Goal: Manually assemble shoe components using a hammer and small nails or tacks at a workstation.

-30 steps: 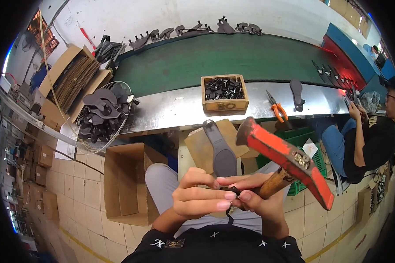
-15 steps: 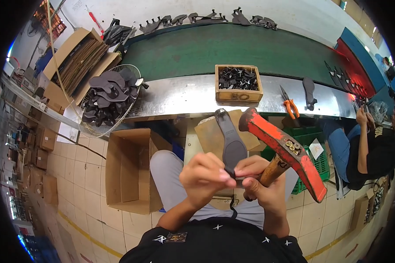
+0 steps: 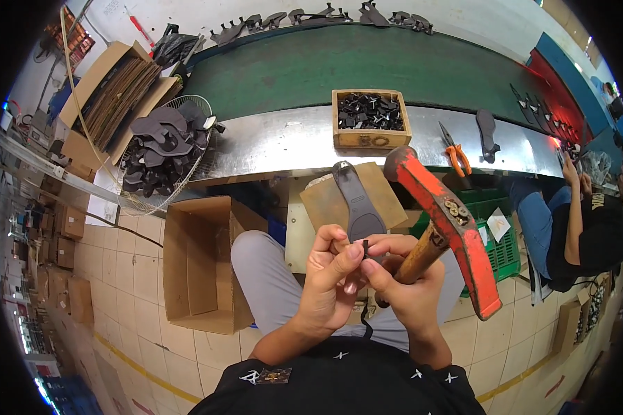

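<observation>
My left hand (image 3: 325, 290) is closed in a pinch on a small black heel tip (image 3: 365, 246), held over my lap. Against it, my right hand (image 3: 419, 290) brings its thumb and forefinger to the same piece. The right hand's other fingers wrap the wooden handle of a hammer (image 3: 457, 225), whose red, worn head points up and to the right. Just beyond my fingers, a dark grey shoe sole (image 3: 358, 200) with a heel at its far end lies on a tan pad (image 3: 318, 205); my hands cover its near end.
A wooden box (image 3: 370, 140) of black heel tips stands on the metal bench edge (image 3: 277, 142), with orange-handled pliers (image 3: 457, 158) and another sole (image 3: 486, 131) to its right. Left are a wire basket (image 3: 202, 149) of soles and a cardboard box (image 3: 187, 277). Another person (image 3: 567, 228) sits at right.
My left hand has turned so its fingers point up, and the small black piece now shows upright between both hands' fingertips. The hammer stays in my right hand, shifted slightly.
</observation>
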Demonstrator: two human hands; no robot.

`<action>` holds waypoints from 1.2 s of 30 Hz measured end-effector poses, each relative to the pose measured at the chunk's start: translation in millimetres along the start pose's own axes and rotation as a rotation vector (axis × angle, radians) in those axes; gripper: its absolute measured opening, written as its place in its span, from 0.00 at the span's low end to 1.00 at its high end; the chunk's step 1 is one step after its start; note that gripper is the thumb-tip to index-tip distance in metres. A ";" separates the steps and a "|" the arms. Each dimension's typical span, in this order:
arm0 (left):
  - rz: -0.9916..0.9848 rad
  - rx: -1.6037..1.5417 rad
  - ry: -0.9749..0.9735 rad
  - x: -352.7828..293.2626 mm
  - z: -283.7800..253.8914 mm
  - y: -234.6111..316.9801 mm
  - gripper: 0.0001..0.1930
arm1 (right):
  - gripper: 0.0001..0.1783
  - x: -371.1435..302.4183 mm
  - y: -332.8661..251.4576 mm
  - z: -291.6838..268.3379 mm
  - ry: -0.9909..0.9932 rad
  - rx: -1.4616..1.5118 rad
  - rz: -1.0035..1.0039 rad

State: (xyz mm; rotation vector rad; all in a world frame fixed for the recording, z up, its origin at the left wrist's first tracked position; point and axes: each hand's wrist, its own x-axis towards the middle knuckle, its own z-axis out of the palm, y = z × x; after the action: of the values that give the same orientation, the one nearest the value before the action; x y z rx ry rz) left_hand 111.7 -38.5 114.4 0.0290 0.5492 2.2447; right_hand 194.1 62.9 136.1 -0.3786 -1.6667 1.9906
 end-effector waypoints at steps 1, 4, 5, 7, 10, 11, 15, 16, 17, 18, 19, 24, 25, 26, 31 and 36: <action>0.030 0.078 0.005 0.6 -2.0 -1.2 0.12 | 0.12 -0.4 0.8 0.0 0.000 0.001 0.000; 0.064 0.248 -0.010 5.5 -8.9 -1.7 0.12 | 0.12 -1.4 6.1 -1.5 0.108 -0.115 0.083; 0.067 0.333 -0.034 9.1 -11.1 -0.9 0.12 | 0.13 1.3 11.3 -4.0 0.117 -0.127 0.074; 0.111 0.424 -0.031 14.0 -13.9 0.2 0.12 | 0.14 4.5 12.6 -8.3 0.132 -0.145 0.065; 0.179 0.535 -0.019 15.0 -15.4 3.9 0.11 | 0.14 6.8 8.4 -12.8 0.100 -0.052 0.150; 0.197 0.548 -0.013 13.7 -14.6 5.0 0.11 | 0.13 6.8 5.6 -13.4 0.077 -0.017 0.166; 0.296 0.562 -0.011 13.4 -7.8 1.3 0.12 | 0.13 10.7 7.7 -16.6 0.051 0.055 0.101; 0.296 0.561 -0.011 13.8 -6.7 -0.2 0.12 | 0.13 11.5 8.9 -19.2 0.051 0.054 0.102; 0.297 0.600 -0.006 14.3 -5.6 -1.2 0.12 | 0.12 12.4 10.0 -23.3 0.050 0.052 0.123; 0.299 0.640 -0.003 15.2 -4.7 -1.7 0.13 | 0.12 13.4 11.2 -26.1 0.048 0.050 0.143; 0.302 0.639 -0.004 18.4 -9.6 -0.7 0.13 | 0.12 14.6 13.3 -27.3 0.047 0.049 0.141; 0.421 0.732 -0.083 49.6 -41.9 7.3 0.18 | 0.09 19.3 16.7 -32.4 0.108 0.185 0.154; 0.424 0.728 -0.088 54.0 -41.9 12.6 0.18 | 0.09 20.3 15.5 -33.0 0.107 0.181 0.149; 0.483 0.885 -0.176 59.0 -41.6 19.3 0.22 | 0.09 21.4 15.7 -33.8 0.125 0.170 0.144; 0.753 1.440 -0.545 54.0 -12.4 16.3 0.20 | 0.08 21.3 19.6 -38.9 0.088 0.187 0.172; 0.570 1.191 -0.290 48.1 -16.4 1.6 0.13 | 0.07 21.4 19.9 -35.2 0.056 0.311 0.092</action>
State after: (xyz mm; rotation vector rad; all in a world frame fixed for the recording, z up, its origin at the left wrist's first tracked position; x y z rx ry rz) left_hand 74.9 -10.9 92.7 1.2038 1.7773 2.0018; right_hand 190.5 101.5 111.8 -0.3977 -1.2981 2.2407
